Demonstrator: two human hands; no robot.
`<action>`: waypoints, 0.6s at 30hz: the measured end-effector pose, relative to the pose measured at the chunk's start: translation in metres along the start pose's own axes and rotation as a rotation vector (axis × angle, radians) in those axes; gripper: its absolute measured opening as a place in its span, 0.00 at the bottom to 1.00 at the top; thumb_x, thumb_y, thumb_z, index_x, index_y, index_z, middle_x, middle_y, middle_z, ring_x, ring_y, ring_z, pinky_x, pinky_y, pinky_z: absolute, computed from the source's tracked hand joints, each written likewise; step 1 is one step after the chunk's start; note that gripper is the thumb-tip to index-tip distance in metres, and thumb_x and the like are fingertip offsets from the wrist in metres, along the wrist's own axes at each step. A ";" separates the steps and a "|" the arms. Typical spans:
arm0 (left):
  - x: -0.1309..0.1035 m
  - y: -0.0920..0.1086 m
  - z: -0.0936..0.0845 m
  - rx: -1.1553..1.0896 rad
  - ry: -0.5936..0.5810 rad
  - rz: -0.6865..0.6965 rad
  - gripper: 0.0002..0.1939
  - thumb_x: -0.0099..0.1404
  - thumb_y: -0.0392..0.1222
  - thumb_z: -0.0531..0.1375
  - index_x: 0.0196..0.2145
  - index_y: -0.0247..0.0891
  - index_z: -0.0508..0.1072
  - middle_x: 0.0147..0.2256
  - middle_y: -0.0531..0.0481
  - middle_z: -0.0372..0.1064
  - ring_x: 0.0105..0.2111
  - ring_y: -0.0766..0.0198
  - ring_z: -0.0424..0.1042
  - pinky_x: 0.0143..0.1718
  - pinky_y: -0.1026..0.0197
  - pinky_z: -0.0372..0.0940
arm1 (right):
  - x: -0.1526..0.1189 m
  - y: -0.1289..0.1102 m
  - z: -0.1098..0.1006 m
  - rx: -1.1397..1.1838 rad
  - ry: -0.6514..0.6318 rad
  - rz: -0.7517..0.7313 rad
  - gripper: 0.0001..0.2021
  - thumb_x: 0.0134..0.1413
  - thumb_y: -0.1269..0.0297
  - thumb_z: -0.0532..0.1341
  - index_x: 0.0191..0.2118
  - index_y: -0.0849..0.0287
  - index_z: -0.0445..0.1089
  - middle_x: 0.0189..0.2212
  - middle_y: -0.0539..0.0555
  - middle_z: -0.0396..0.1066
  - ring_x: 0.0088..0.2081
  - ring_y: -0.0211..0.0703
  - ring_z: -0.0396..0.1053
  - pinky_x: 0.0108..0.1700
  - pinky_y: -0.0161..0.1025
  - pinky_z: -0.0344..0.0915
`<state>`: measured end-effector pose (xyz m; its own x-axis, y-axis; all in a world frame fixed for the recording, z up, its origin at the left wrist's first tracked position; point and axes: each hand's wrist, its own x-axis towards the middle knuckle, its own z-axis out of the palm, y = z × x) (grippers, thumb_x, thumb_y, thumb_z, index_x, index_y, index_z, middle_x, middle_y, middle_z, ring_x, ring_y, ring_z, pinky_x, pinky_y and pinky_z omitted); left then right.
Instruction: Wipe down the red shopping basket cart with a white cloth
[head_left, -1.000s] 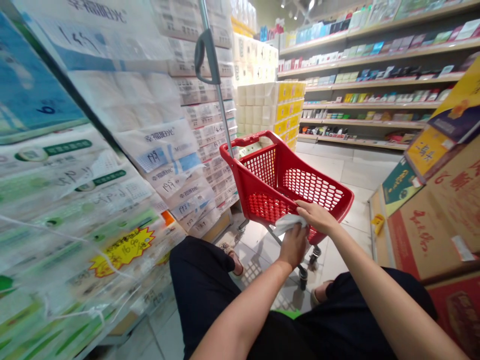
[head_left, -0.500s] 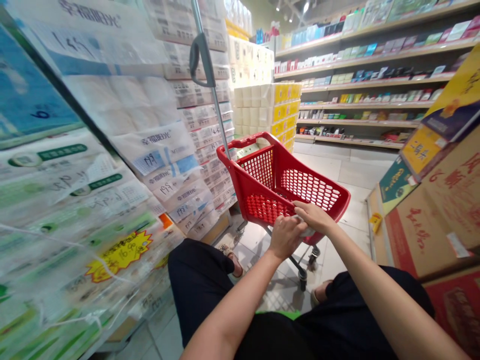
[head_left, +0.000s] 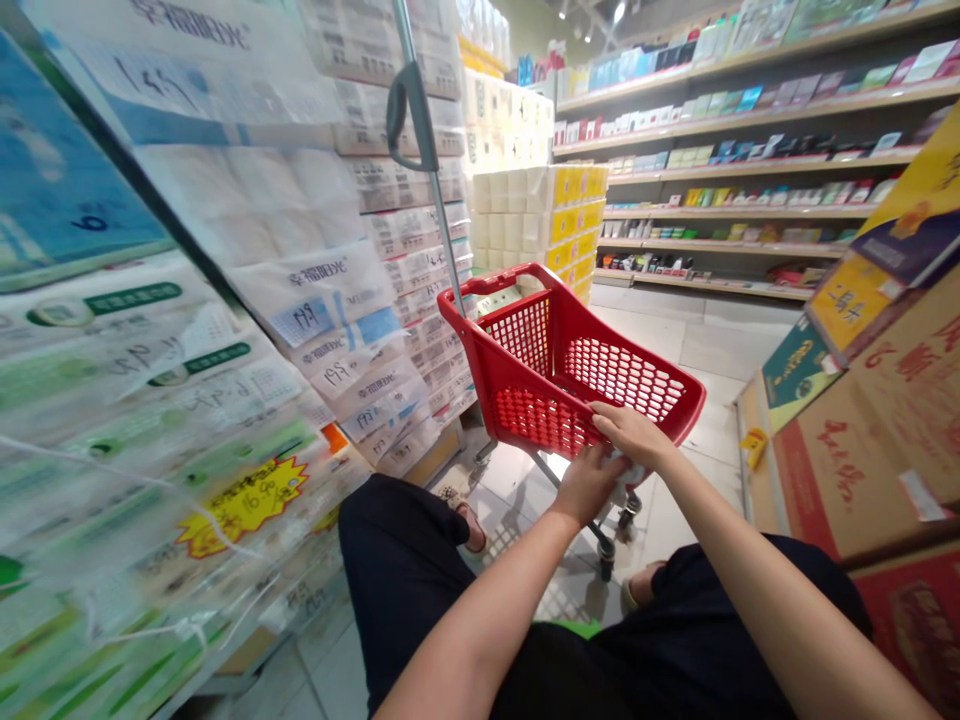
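Observation:
A red plastic shopping cart [head_left: 517, 400] with perforated sides stands just in front of my knees. My right hand [head_left: 634, 437] rests on its near side, with the fingertips at the upper rim. Just below and to the left, my left hand [head_left: 589, 485] is closed against the same panel. A crumpled white piece, like a cloth or tissue [head_left: 628, 470], shows between my left fingers and the cart; most of it is hidden by the hands.
Stacked tissue packs [head_left: 322, 290] rise at the left. Cardboard cartons [head_left: 862, 450] are piled at the right. Product shelves [head_left: 720, 170] line the back. A metal pole with a grey handle [head_left: 412, 120] stands behind the cart, whose casters [head_left: 606, 555] are near my feet.
My left hand has slid right and slightly down along the cart's side, closer beneath my right hand. The right hand stays on the panel. The view has shifted slightly.

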<state>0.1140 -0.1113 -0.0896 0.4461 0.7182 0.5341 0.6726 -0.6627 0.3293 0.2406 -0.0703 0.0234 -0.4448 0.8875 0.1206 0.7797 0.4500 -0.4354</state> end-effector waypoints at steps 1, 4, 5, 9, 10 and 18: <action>-0.003 -0.001 -0.001 -0.006 -0.023 0.006 0.16 0.68 0.41 0.54 0.53 0.49 0.69 0.50 0.44 0.63 0.45 0.55 0.65 0.45 0.54 0.66 | 0.000 0.000 0.000 0.006 0.001 -0.004 0.17 0.63 0.55 0.45 0.44 0.54 0.67 0.39 0.53 0.74 0.38 0.44 0.70 0.40 0.37 0.60; -0.017 -0.008 -0.005 -0.023 -0.078 -0.035 0.17 0.66 0.37 0.56 0.51 0.49 0.69 0.48 0.48 0.64 0.44 0.57 0.67 0.44 0.56 0.66 | -0.001 0.000 0.001 0.002 0.009 0.004 0.18 0.63 0.55 0.45 0.47 0.54 0.68 0.41 0.54 0.74 0.40 0.46 0.70 0.41 0.38 0.60; -0.022 -0.011 -0.006 -0.035 -0.082 -0.081 0.18 0.64 0.35 0.56 0.50 0.49 0.68 0.48 0.49 0.64 0.43 0.57 0.67 0.43 0.58 0.66 | -0.001 -0.001 0.001 -0.005 0.011 0.012 0.18 0.63 0.55 0.45 0.48 0.54 0.68 0.42 0.54 0.74 0.41 0.46 0.70 0.41 0.39 0.60; -0.028 -0.022 -0.019 -0.144 0.077 -0.347 0.19 0.62 0.33 0.57 0.50 0.46 0.66 0.47 0.48 0.61 0.42 0.60 0.68 0.41 0.60 0.67 | -0.001 -0.003 0.001 -0.004 0.005 0.026 0.19 0.63 0.55 0.45 0.50 0.53 0.67 0.43 0.54 0.74 0.43 0.47 0.70 0.42 0.39 0.60; -0.024 -0.023 -0.024 -0.180 0.154 -0.384 0.19 0.62 0.33 0.57 0.50 0.45 0.66 0.48 0.47 0.60 0.43 0.60 0.68 0.43 0.60 0.67 | -0.002 -0.004 0.002 0.001 0.005 0.025 0.19 0.63 0.55 0.45 0.50 0.52 0.67 0.43 0.53 0.74 0.43 0.47 0.70 0.42 0.38 0.60; 0.029 -0.025 -0.052 -0.265 0.486 -0.419 0.16 0.62 0.32 0.56 0.48 0.45 0.67 0.49 0.47 0.57 0.51 0.60 0.63 0.55 0.57 0.61 | -0.002 -0.012 0.005 -0.013 0.001 -0.008 0.16 0.62 0.55 0.47 0.47 0.52 0.68 0.37 0.53 0.75 0.39 0.47 0.70 0.39 0.37 0.59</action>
<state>0.0792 -0.0846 -0.0417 -0.1764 0.7891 0.5884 0.5362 -0.4243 0.7297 0.2302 -0.0781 0.0244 -0.4509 0.8838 0.1247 0.7816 0.4585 -0.4230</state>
